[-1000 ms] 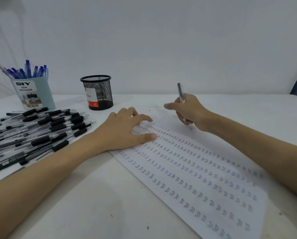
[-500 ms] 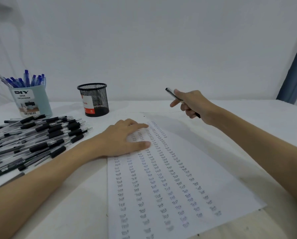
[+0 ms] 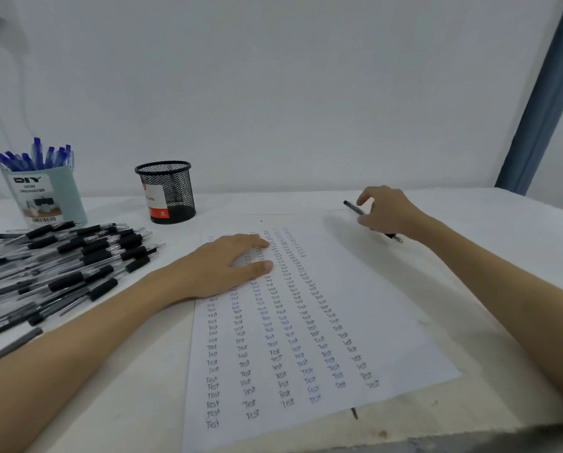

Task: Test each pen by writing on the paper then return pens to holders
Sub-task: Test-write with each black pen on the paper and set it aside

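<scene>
Holding a black pen (image 3: 355, 209) in your right hand (image 3: 389, 212), you're keeping it up off the table (image 3: 502, 256), just past the far right corner of the paper (image 3: 355, 322). Your fingers are curling round the barrel, with one end poking out to the left of the hand and the other end peeking out low on the right side, close to the table. Can't really tell which end is the tip, it's too small and blurry.

Your left hand (image 3: 227, 266) is lying flat on the upper left part of the paper, fingers stretched out and pressing down on the sheet, not gripping anything. The page is carrying six columns of the handwritten word "Test".

Off to the left a big pile of black pens (image 3: 67, 266) is lying on the table. Behind the pile a pale blue holder (image 3: 44, 197) marked "DIY desk organizer" is standing full of blue pens (image 3: 34, 156), and a black mesh cup (image 3: 165, 191) is sitting just right of it, near the top of the paper.
</scene>
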Motion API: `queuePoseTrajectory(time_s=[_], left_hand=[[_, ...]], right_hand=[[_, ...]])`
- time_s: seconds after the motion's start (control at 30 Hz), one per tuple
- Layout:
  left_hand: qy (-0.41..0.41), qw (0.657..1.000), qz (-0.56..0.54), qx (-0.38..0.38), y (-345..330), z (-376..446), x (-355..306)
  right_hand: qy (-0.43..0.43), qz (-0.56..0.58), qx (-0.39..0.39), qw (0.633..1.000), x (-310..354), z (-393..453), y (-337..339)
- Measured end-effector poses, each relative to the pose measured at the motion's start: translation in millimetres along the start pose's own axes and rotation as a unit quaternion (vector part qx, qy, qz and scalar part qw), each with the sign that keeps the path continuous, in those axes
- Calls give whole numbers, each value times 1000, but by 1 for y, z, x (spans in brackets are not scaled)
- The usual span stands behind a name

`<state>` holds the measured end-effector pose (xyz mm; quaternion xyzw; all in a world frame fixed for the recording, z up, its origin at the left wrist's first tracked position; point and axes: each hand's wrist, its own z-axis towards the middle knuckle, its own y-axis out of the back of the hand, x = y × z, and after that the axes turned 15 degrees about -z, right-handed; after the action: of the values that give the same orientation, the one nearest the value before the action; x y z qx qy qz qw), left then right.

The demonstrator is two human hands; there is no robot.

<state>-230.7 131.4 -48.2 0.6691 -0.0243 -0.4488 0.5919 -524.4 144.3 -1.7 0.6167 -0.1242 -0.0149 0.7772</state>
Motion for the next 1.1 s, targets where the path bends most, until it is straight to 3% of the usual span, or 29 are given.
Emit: queuePoseTrajectory(time_s=[0.27, 0.43, 0.63, 0.87, 0.97, 1.1], left_hand=[[-11, 1000, -6, -1, 0, 0, -5], [-44, 998, -1, -46, 12, -10, -19], [-56, 984, -33, -165, 65, -64, -20], [48, 968, 36, -243, 96, -177, 40], [72, 960, 67, -262, 93, -206, 62], [119, 956, 33, -267, 85, -216, 79]], right_hand=[[-30, -36, 11, 999, -30, -16, -3], [-10, -33, -43, 998, -7, -16, 9], [158, 21, -68, 985, 93, -30, 32], [406, 75, 65, 909, 219, -97, -1], [455, 9, 96, 885, 237, -114, -14], [457, -45, 38, 887, 243, -123, -23]])
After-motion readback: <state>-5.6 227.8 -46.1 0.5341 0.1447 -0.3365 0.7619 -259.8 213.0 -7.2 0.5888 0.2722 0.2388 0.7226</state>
